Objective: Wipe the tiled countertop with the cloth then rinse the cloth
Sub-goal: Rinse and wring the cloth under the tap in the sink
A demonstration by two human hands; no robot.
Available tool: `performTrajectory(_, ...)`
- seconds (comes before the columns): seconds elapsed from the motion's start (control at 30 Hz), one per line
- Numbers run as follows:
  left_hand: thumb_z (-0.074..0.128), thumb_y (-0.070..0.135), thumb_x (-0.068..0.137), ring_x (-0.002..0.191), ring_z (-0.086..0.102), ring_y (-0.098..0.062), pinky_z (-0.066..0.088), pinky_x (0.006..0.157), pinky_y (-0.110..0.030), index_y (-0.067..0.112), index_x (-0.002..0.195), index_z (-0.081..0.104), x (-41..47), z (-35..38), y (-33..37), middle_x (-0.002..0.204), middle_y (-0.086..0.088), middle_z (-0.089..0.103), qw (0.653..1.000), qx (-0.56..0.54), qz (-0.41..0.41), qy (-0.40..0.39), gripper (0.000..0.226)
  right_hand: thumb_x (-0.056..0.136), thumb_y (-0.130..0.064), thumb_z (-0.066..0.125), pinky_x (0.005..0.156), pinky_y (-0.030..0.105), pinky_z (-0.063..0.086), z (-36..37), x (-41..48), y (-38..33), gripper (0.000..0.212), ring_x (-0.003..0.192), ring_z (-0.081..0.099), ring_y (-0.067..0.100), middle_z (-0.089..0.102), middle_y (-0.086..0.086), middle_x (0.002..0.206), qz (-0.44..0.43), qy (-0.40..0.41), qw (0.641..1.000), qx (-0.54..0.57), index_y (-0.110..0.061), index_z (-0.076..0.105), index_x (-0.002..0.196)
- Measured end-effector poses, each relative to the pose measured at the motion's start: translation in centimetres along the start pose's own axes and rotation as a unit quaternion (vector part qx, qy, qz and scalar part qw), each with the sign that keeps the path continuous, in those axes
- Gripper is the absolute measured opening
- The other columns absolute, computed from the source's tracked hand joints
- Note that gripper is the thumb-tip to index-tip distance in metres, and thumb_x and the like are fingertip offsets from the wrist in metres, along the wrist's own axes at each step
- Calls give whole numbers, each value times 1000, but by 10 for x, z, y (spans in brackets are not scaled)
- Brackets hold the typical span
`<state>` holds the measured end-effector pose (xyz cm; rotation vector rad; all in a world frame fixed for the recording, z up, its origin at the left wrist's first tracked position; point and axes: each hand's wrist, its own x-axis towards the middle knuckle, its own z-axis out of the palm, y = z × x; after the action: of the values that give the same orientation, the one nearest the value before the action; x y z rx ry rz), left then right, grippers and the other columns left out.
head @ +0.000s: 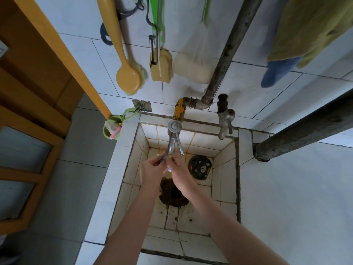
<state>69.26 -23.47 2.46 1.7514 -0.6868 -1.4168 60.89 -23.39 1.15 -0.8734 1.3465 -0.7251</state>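
The left hand (150,169) and the right hand (180,170) meet knuckle to knuckle, fingers curled inward, and both grip the cloth (168,169) bunched between them. Only a small blue-grey scrap of it shows. That scrap runs slantwise from the left fingertips down toward the right palm; the rest is hidden, so its true long axis cannot be told.

Directly above the fingertips is the mouth of the chrome faucet (171,144), its spout pointing down at the hands and its thin lever angled just beyond the right hand. Below the wrists lies the drain hole (174,194), ringed with brown grime. Just right of the right hand a round black drain cover (200,167) lies on the floor of the tiled sink (225,180).

Farther right of the right arm spreads the tiled countertop (296,197). Beyond the faucet, on the wall, are a yellow-handled valve (179,109) and an old tap (225,121). Higher up hang a yellow brush (128,77) and a sponge mop (161,67). Left of the left hand hangs a green cup (111,129).
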Motion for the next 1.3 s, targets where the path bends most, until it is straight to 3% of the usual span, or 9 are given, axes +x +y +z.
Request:
performTrajectory(0.1,60,5,84,83,68,-20,54,79,-31,5,102,68,-4,0,-4,91,-12,71,999,35,26,-27,20,100,-25,37,81,32,49,7,10,1,25,96,60,28,57,11,97,31,35,999,-13,-7,49,112)
performTrajectory(0.2,66,3,78,82,69,-20,54,80,-34,9,94,68,-5,-2,-4,91,-12,71,1000,13,2,-10,17,101,-21,35,70,13,45,0,11,-10,19,87,58,20,53,-2,84,38,62,997,-14,-14,51,95)
performTrajectory(0.3,65,6,79,84,69,-21,54,82,-34,13,93,68,0,-7,-6,91,-10,71,1000,18,-12,-7,16,101,-24,35,88,33,48,-7,15,-17,34,107,58,33,61,17,105,71,100,992,-30,1,55,113)
performTrajectory(0.5,42,-1,90,84,64,-20,55,67,-22,4,104,62,12,-29,3,99,-10,62,1000,-11,-15,21,25,92,6,41,92,43,48,-29,1,-33,13,106,55,30,49,18,113,170,-27,926,336,-4,47,99)
performTrajectory(0.6,39,0,91,83,61,-16,55,64,-19,4,98,63,17,-30,8,101,-12,59,999,-26,-30,16,26,88,9,53,97,41,50,-37,-1,-26,20,102,62,27,53,16,115,140,-53,958,244,-2,52,104)
performTrajectory(0.97,71,11,74,91,65,-21,54,76,-26,12,96,65,6,-15,-6,101,-11,65,996,52,-40,-57,23,84,-23,67,75,31,59,-13,5,-11,23,84,65,17,58,-1,79,80,182,980,15,-6,60,98)
performTrajectory(1.07,70,9,76,85,68,-23,56,68,-25,9,88,64,7,-15,-8,100,-16,66,999,24,-42,-26,14,93,-27,56,68,22,56,-8,6,-15,19,81,63,13,60,3,87,98,149,983,39,-9,56,99)
performTrajectory(1.17,69,10,77,80,68,-22,58,65,-26,6,90,63,10,-20,-8,99,-17,66,999,25,-40,11,14,96,-23,50,88,29,54,-10,2,-16,19,104,61,20,60,11,109,129,67,984,105,-8,55,107)
performTrajectory(1.3,61,5,83,90,66,-27,56,59,-20,1,104,60,9,-23,-1,105,-20,63,997,-43,-67,-17,21,87,-12,64,88,27,53,-23,-3,-2,24,99,64,20,66,9,104,-47,-17,998,-36,0,60,107)
